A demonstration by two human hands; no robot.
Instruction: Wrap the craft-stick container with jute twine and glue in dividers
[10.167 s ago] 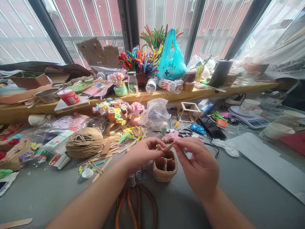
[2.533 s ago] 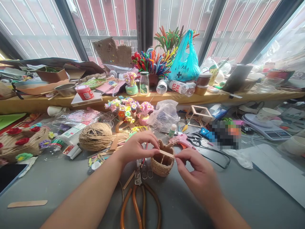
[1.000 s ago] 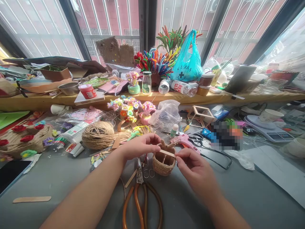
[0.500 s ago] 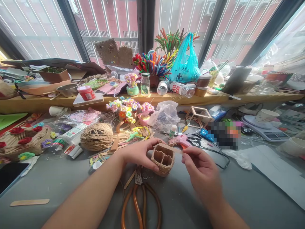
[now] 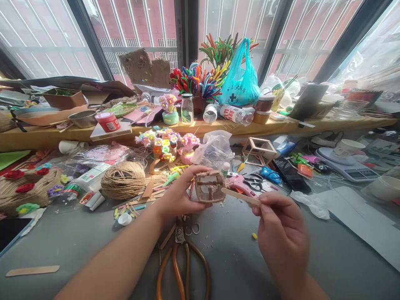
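1. Left hand [image 5: 176, 196]: fingers curled around the small basket [image 5: 221, 183], at centre.
2. Right hand [image 5: 283, 227]: fingers pinching a wooden stick [image 5: 240, 196], right of it.
3. Far: blue bag [image 5: 240, 79] printed with Chinese characters, a cross.

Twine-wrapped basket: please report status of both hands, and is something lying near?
Left hand gripping twine-wrapped basket, tilted. Right hand pinching wooden craft stick, tip at basket's edge, contact unclear. Pink glue gun lying beyond stick.

One view is taken from the head, close above and behind the left hand [image 5: 179, 192] and right hand [image 5: 283, 235], directed forward and down.
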